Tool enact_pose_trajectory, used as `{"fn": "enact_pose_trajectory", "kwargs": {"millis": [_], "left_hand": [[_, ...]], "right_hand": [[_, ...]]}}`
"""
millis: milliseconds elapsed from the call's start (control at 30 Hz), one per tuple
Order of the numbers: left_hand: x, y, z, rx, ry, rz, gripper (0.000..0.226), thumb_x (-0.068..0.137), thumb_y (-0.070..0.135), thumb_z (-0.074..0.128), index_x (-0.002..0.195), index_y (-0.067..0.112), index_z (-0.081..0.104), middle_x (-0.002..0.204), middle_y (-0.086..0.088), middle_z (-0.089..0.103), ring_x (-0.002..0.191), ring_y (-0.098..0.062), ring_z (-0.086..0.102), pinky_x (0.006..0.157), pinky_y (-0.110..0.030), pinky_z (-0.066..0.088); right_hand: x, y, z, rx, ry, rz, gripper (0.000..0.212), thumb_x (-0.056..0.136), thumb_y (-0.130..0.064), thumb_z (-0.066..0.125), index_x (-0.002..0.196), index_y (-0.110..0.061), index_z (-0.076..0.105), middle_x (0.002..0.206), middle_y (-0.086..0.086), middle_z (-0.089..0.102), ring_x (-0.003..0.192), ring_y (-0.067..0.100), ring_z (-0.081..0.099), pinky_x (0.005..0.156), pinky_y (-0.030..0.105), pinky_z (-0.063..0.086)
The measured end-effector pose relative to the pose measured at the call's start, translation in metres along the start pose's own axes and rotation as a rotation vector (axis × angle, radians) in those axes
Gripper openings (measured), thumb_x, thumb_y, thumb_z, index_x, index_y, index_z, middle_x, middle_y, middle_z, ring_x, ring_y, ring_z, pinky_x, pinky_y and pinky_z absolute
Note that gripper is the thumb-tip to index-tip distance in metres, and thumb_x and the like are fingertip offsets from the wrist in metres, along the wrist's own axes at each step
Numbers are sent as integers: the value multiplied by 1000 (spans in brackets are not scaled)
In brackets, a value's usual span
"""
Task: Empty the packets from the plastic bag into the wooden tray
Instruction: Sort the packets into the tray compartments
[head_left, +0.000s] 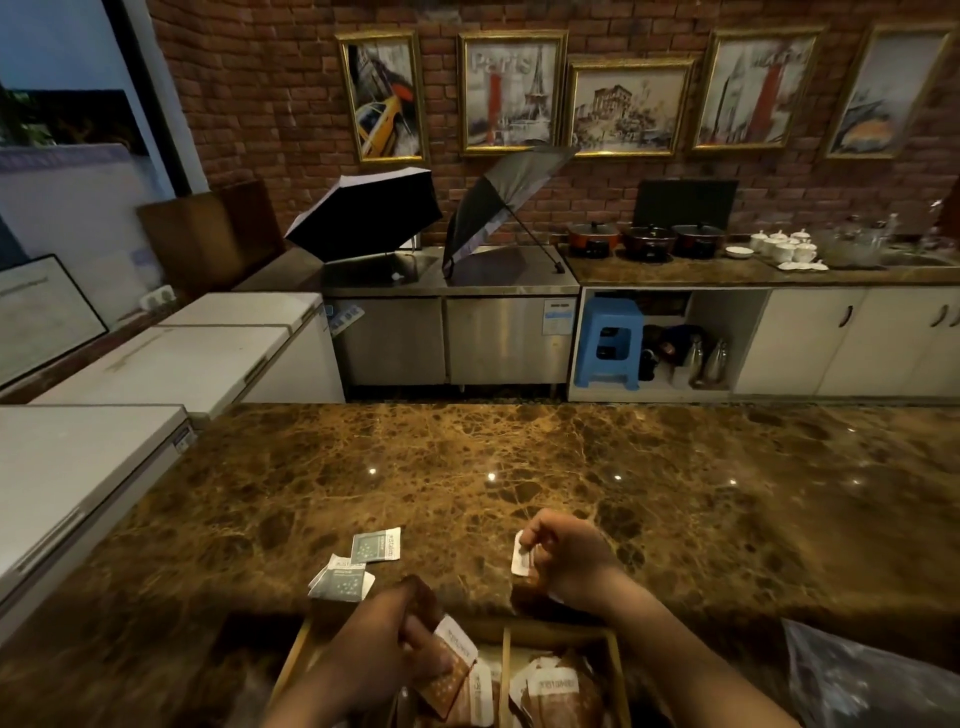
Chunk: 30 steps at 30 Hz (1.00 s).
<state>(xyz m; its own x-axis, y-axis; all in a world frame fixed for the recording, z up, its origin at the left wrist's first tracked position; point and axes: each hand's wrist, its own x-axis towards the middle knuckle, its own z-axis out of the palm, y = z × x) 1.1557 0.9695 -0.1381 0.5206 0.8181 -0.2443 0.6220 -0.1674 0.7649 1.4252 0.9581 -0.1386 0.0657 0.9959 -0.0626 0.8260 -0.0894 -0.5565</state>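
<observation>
Wooden tray (291, 662) on marble counter (519, 467)

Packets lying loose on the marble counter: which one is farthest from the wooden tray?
The single grey-green packet, lying alone farther back; the overlapping grey packets sit nearer the wooden tray.

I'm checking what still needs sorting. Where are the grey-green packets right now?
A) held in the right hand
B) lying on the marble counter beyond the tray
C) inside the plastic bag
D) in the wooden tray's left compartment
B: the grey-green packets lie loose on the marble counter, past the far rim of the wooden tray, while the tray holds brown packets.
</observation>
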Motion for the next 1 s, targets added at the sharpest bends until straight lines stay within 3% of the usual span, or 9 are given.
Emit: {"fn": "enact_pose_trajectory", "kwargs": {"millis": [67,167,333,467,567,733,900,1000], "left_hand": [[-3,-1,4,5,-20,0,32,71,13,84,94,21,64,83,-10,77,75,-12,74,71,-30,60],[-7,-1,10,82,12,45,26,69,16,82,88,23,67,77,-1,77,74,-12,74,75,-36,61],[-19,12,22,276,84,60,26,68,35,79,88,36,62,87,19,67,78,0,63,67,-13,48],[-27,12,26,412,106,134,25,72,50,73,88,50,54,106,24,55,102,-2,52,88,-25,46],[-32,13,24,455,91,199,12,81,50,63,83,54,52,109,22,56,108,-3,50,92,-24,42],[-40,14,23,512,-10,269,21,88,40,55,76,57,56,110,21,59,112,-4,53,100,-31,46],[-42,6,21,508,-18,324,24,89,32,50,103,45,65,118,18,59,117,-8,52,103,-32,44],[-40,2,14,445,31,338,22,90,32,51,96,50,61,116,19,61,114,-5,53,101,-29,44]], "right_hand": [[-17,-8,-14,88,-30,-17,23,93,-1,54,90,-21,63,90,-10,63,79,3,62,66,14,51],[-43,-19,-30,242,-155,37,24,93,-8,61,109,-25,67,108,-5,68,97,10,68,78,23,59],[-80,-29,-20,124,-310,74,21,89,-10,63,105,-22,69,110,-3,66,101,18,66,86,35,60],[-94,-35,-8,-144,-144,47,25,89,-23,69,112,-31,65,117,-7,65,108,14,60,94,33,54],[-102,-41,-8,-211,-56,-45,24,93,-29,65,117,-34,61,122,-10,62,114,12,53,97,30,46],[-109,-45,-1,-241,-139,-103,17,95,-25,63,111,-29,66,112,-13,57,108,11,55,93,26,48],[-109,-51,4,-301,-145,-103,21,97,-30,59,115,-27,67,124,-5,59,112,13,56,95,29,50],[-105,-58,3,-290,-72,-127,18,97,-31,56,113,-29,66,116,-8,62,104,8,57,89,26,51]]}}
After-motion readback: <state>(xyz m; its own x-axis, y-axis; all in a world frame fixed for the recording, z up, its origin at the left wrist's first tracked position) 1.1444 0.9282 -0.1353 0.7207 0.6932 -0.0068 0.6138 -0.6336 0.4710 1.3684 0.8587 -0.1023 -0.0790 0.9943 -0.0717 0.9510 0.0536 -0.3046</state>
